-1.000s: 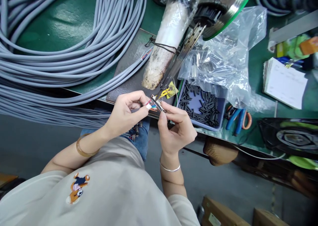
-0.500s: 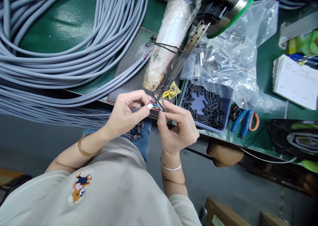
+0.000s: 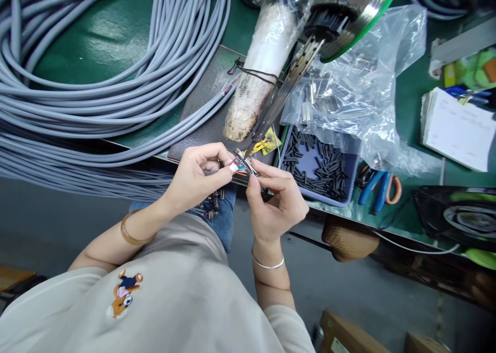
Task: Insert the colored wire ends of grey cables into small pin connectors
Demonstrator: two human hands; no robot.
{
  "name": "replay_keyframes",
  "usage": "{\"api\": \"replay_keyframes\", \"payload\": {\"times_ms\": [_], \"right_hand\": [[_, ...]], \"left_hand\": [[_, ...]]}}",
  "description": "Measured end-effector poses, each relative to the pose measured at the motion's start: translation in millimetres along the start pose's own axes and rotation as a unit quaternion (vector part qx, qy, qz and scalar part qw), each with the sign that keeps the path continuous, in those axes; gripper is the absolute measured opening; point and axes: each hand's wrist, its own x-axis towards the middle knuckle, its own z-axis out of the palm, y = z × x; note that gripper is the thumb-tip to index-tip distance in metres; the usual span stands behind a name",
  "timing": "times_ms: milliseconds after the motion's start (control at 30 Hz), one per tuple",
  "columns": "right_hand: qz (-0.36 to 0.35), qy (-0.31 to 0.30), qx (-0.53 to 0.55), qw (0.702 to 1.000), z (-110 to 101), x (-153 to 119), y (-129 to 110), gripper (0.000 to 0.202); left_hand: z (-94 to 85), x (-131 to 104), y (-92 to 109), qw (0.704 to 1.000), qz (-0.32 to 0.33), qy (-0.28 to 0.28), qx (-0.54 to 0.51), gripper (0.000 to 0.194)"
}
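My left hand (image 3: 203, 174) pinches thin coloured wires, one of them red, at the left end of a small metal connector (image 3: 245, 163). My right hand (image 3: 276, 194) grips the connector's right end between thumb and fingers. The connector lies tilted at the table edge, just under the tip of a dark metal arm (image 3: 284, 92). Beside that tip is a yellow clip-like piece (image 3: 260, 146). Blue and orange wires show beneath the connector. Exactly where each wire meets it is too small to tell.
Grey cable bundles (image 3: 116, 97) cover the left. A wrapped white cylinder (image 3: 256, 68) and green-rimmed spool (image 3: 358, 40) stand ahead. To the right are a bin of black tubes (image 3: 351, 180), a plastic bag (image 3: 372, 89), blue-handled pliers (image 3: 382, 187) and a notepad (image 3: 457, 128).
The connector has turned slightly between my hands, its row of contacts now more visible. Both hands stay nearly in place, and the view has shifted a little.
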Motion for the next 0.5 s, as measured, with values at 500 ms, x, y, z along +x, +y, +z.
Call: {"api": "replay_keyframes", "payload": {"times_ms": [500], "right_hand": [[-0.033, 0.004, -0.018, 0.999, 1.8, 6.4, -0.6, 0.016]], "left_hand": [[3.7, 0.0, -1.8, 0.998, 0.047, 0.019, 0.041, 0.014]]}}
